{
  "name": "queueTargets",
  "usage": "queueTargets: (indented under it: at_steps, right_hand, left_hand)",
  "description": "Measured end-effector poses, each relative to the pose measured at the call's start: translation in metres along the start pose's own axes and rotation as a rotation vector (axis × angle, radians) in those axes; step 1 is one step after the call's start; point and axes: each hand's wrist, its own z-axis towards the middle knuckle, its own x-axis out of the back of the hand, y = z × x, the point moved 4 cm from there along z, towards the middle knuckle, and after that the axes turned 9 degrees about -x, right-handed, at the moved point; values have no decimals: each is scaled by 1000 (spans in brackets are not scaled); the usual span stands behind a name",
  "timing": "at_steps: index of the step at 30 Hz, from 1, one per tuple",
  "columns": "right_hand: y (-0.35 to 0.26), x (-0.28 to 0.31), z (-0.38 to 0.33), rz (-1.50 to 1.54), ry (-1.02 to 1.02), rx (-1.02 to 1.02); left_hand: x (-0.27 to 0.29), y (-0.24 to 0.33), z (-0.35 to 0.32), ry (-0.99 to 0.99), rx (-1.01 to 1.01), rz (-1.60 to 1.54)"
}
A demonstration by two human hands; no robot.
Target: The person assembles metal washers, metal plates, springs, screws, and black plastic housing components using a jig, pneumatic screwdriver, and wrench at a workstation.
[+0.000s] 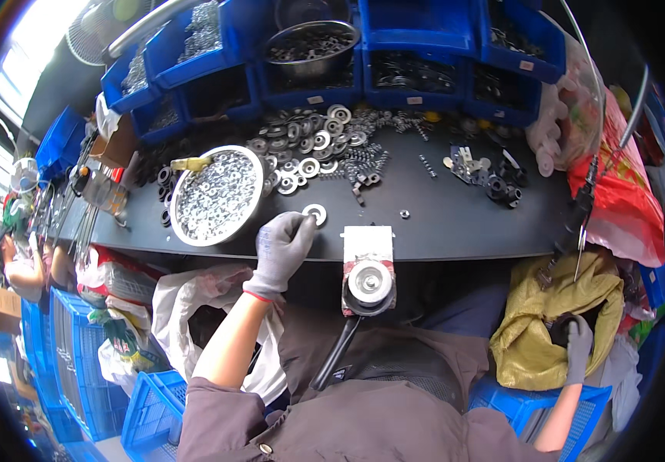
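Note:
My left hand (280, 250), in a grey glove, is closed with its fingertips at the edge of a silver metal washer (316, 211) on the dark tabletop. To its right, at the table's front edge, stands a small bench fixture with a pale plate (368, 240), a round metal part (370, 282) on it and a black lever (335, 354). Far to the right, my gloved right hand (579, 346) reaches into the mouth of a yellow woven sack (523, 350). Its fingers are closed against a dark round part (561, 329), partly hidden by the sack.
A white-rimmed bowl of small metal parts (221, 196) stands left, a yellow piece on its rim. Behind lie piled washers (301, 142), springs (367, 158) and black fittings (502, 189). Blue bins (417, 73) line the back. A nut (405, 214) lies right of the fixture.

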Motion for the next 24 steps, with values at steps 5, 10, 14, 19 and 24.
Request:
queueTargets:
  at_steps: [5, 10, 14, 19, 24]
  right_hand:
    - [57, 32, 6, 385, 396, -148]
    - [-84, 1, -19, 506, 236, 111]
    - [-282, -19, -61, 598, -38, 540]
    - [-379, -70, -35, 705, -67, 657]
    - [-395, -116, 12, 495, 59, 589]
  left_hand:
    - [0, 3, 4, -7, -61, 89]
    - [0, 3, 4, 0, -91, 91]
    - [-3, 5, 4, 7, -111, 144]
    - [-5, 4, -1, 14, -184, 175]
    - [-9, 8, -4, 99, -281, 225]
